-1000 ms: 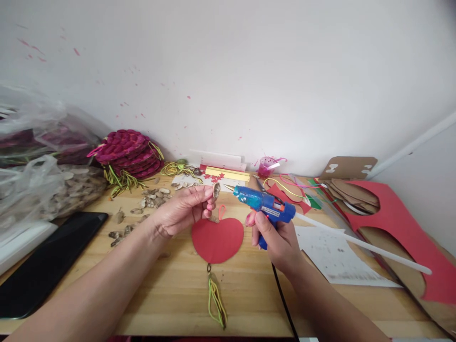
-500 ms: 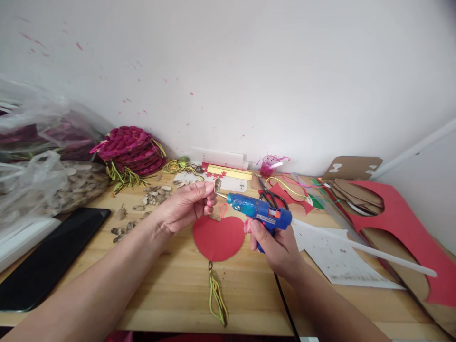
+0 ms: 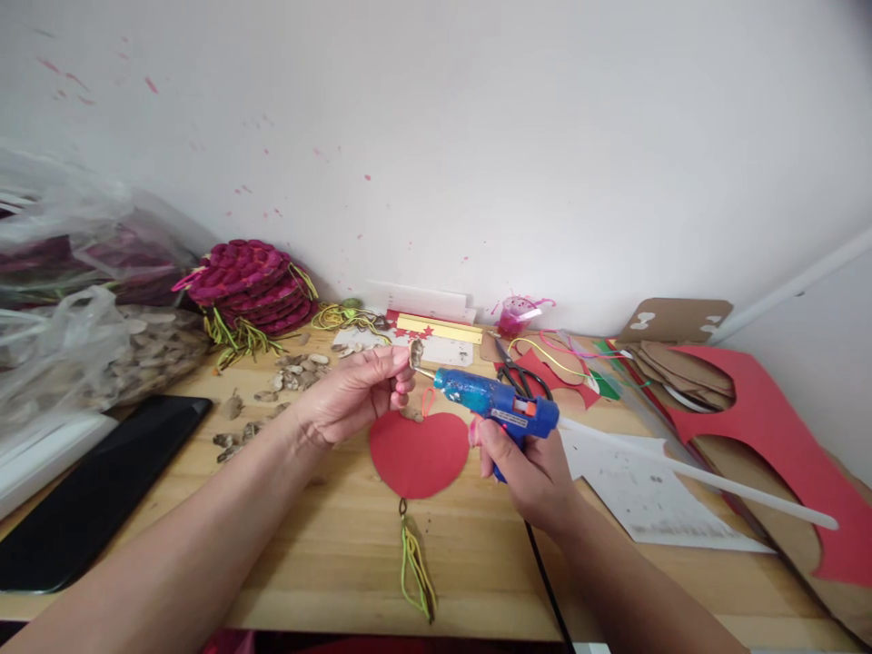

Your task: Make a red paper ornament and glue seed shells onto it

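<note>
Between thumb and fingers, my left hand (image 3: 364, 391) pinches a small brown peanut shell (image 3: 417, 352). My right hand (image 3: 521, 468) is wrapped round the handle of a blue glue gun (image 3: 490, 400). The gun's metal nozzle is at the shell, and a long white glue stick (image 3: 708, 472) sticks out of its back. Below both hands, a red heart-shaped paper (image 3: 419, 456) lies on the wooden table, with an orange loop at its top and a yellow-green tassel (image 3: 414, 568) at its lower tip.
Loose peanut shells (image 3: 296, 374) lie to the left, near a plastic bag of shells (image 3: 146, 354) and a black tablet-like slab (image 3: 102, 495). Magenta shell-covered pieces (image 3: 249, 286) are stacked behind. Scissors (image 3: 521, 374), a white sheet (image 3: 654, 495) and red cut-out card (image 3: 769, 409) lie to the right.
Almost nothing differs. Both hands, the shell and the glue gun stay in nearly the same place, with the nozzle still at the shell.
</note>
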`<state>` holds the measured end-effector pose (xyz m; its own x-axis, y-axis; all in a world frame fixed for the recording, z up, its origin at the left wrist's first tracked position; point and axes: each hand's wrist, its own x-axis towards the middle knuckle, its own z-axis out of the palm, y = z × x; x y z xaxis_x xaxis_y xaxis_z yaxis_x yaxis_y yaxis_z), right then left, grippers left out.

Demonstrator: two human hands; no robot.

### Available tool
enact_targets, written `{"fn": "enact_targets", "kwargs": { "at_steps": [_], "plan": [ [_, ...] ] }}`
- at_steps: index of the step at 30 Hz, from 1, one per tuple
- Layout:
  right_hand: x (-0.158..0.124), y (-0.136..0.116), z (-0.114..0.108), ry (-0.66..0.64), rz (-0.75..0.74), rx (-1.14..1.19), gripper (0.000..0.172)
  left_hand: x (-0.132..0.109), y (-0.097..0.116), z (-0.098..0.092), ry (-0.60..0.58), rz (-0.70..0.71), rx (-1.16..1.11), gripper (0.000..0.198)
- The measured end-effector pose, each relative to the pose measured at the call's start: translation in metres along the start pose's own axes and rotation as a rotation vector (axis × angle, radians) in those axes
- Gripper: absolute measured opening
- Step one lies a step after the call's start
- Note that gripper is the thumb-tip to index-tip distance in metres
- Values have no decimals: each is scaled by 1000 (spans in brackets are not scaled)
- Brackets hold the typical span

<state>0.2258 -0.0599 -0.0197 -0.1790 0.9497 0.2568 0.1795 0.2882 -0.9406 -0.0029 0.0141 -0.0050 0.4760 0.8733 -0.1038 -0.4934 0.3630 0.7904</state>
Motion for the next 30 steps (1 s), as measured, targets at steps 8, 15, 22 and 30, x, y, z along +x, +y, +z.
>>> {"fn": "enact_targets", "kwargs": {
  "at_steps": [8,15,22,30],
  "plan": [
    [-1,-3,-1,13,30,2,39,0,1,1,-8,9,-17,33],
    [0,-2,0,12,22,10,39,0,2,0,2,4,-18,33],
    [1,-3,-1,17,-21,-5,36,-1,1,0,4,7,-22,33],
    [7,1,0,94,111,35,42,-2,6,0,34,83,133,33]
  ]
}}
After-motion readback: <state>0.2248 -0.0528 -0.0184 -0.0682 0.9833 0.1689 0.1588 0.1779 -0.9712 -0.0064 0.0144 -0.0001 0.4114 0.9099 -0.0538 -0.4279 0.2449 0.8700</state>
